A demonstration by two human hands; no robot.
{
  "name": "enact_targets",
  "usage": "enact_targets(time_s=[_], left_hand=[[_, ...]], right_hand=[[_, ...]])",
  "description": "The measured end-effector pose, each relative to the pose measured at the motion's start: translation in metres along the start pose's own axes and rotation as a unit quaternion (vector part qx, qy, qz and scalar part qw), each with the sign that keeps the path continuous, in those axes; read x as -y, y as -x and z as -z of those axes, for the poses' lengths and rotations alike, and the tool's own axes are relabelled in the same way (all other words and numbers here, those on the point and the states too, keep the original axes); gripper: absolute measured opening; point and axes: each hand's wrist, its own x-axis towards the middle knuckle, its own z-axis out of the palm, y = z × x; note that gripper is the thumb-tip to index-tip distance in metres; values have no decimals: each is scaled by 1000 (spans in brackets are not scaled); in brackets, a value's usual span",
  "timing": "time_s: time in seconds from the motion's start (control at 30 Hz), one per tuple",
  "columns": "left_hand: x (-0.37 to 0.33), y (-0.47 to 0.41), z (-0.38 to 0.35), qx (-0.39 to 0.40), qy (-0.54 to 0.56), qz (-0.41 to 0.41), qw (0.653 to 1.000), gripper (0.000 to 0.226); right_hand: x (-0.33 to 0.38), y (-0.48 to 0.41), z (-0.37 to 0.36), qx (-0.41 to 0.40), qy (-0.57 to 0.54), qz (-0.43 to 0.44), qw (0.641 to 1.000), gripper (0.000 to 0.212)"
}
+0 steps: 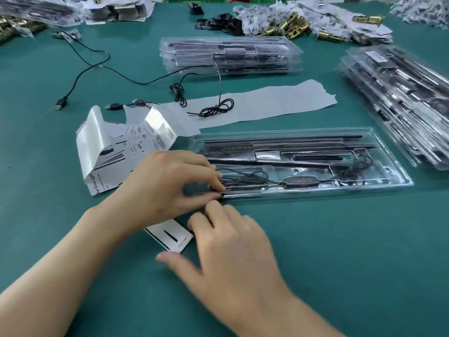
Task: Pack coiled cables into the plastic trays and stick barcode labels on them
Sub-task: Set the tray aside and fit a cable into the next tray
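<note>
Clear plastic tray on counter, right of left hand, fingers pinched on black cable at its corner; right hand just nearer (blurred), fingers loosely apart over label.

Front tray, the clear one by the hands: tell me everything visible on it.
The tray is a long clear plastic blister, moulded into slots. It lies flat on the green table, long side left to right. The far slots hold dark bars. The near channel holds a black cable with an inline controller. The left hand pinches the cable at the tray's left end. The blurred right hand reaches its near-left corner, contact unclear.
</note>
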Motion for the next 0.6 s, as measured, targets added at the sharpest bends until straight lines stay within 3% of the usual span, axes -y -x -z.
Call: enact_targets(time_s=[0.13, 0.4, 0.5, 0.6], left_hand=[[4, 4, -4, -21, 30, 13, 999, 10], [-7, 2, -3, -15, -74, -18, 997, 7], [-16, -2, -5, -24, -128, -18, 991, 14], [-23, -8, -9, -18, -148, -23, 989, 18]], right_hand=[[25, -14, -1, 74, 7, -55, 996, 53], [-22, -1, 28, 112, -163, -164, 967, 26], [-58, 9, 44, 148, -298, -251, 909, 19], [-87, 20, 61, 104, -431, -328, 834, 32]])
